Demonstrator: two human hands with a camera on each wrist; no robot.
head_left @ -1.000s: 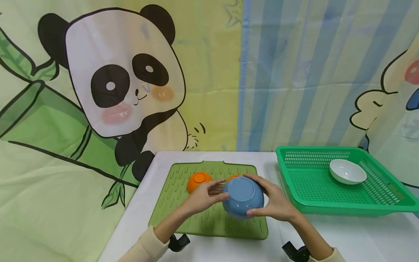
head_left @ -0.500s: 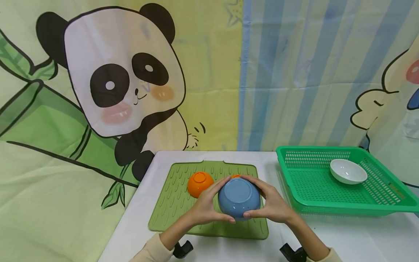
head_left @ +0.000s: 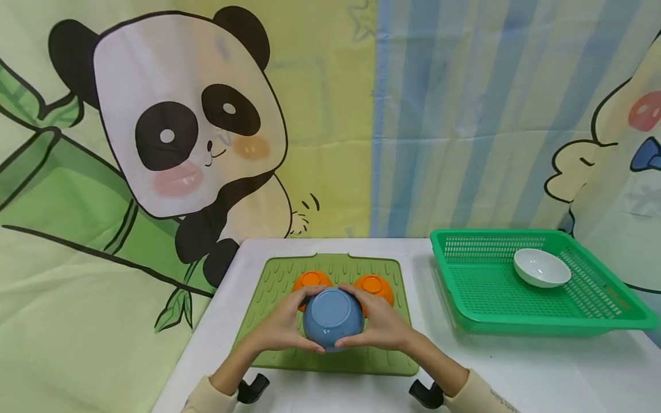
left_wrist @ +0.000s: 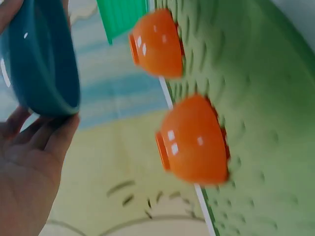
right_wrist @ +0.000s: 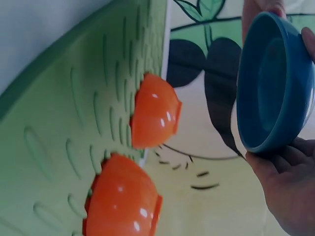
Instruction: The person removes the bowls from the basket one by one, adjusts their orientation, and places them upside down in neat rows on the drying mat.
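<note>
Between both hands a blue bowl [head_left: 333, 316] is held upside down above the green mat [head_left: 289, 358]. My left hand [head_left: 281, 324] grips its left side, thumb low and fingers at the far side. On the opposite side my right hand [head_left: 383, 322] holds it the same way. The wrist views show the blue bowl [left_wrist: 42, 59] raised off the mat, its hollow facing the mat's surface. Two orange bowls, a left one [head_left: 312, 279] and a right one [head_left: 376, 287], rest upside down on the mat behind it, partly hidden in the head view.
To the right stands a green plastic basket [head_left: 480, 318] with a white bowl [head_left: 542, 268] inside. Both it and the mat lie on a white-covered table [head_left: 465, 367]. A curtain with a printed panda [head_left: 191, 137] hangs behind the table.
The left hand has closed onto the blue bowl's left side. Both hands have then carried the bowl leftward, in front of the gap between the orange bowls. The right orange bowl shows more now.
</note>
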